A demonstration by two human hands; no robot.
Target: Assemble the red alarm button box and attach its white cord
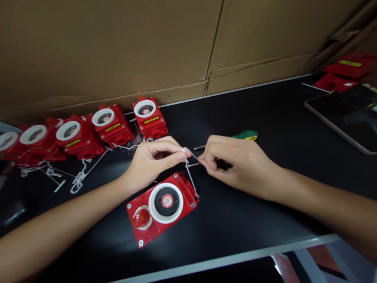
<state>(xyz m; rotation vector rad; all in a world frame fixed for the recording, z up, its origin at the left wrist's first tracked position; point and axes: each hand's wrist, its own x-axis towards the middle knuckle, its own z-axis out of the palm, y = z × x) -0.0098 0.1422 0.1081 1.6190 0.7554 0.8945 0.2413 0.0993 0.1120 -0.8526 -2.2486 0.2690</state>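
Note:
A red alarm box [185,212] with a white-ringed round window and a small red dome lies on the black table just below my hands. From its right end a white cord [191,177] runs up to my fingers. My left hand [160,157] pinches the cord between thumb and forefinger. My right hand [235,163] is closed on the cord's other stretch, pulled taut between the hands. A thin metal rod [194,164] shows by the right fingers; whether they hold it too is hidden. Behind the right hand lies a screwdriver [246,135] with a green and yellow handle.
Several more red alarm boxes [113,127] with cords and thin metal rods stand in a row at the back left. Cardboard [118,47] rises behind the table [253,232]. A phone-like dark slab [341,118] and another red box [347,72] lie at the right.

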